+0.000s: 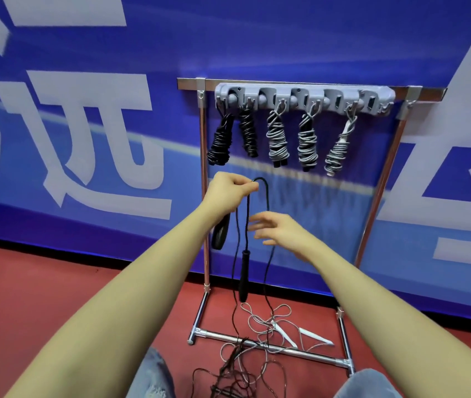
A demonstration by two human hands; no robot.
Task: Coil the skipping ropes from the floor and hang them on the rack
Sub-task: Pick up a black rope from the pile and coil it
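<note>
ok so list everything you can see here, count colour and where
coiled skipping ropes: five, two black and three grey, hanging from the hook strip
hook strip: one, grey, on the rack's top bar
rack: one, chrome, standing on the floor against the banner
black skipping rope: one, uncoiled, held up, one handle dangling, its cord trailing to the floor
white skipping rope: one, loose on the floor across the rack's base
banner: one, blue with white lettering, behind the rack
floor: red
left hand: pinches the black rope's loop
right hand: open, beside the hanging cord
</note>
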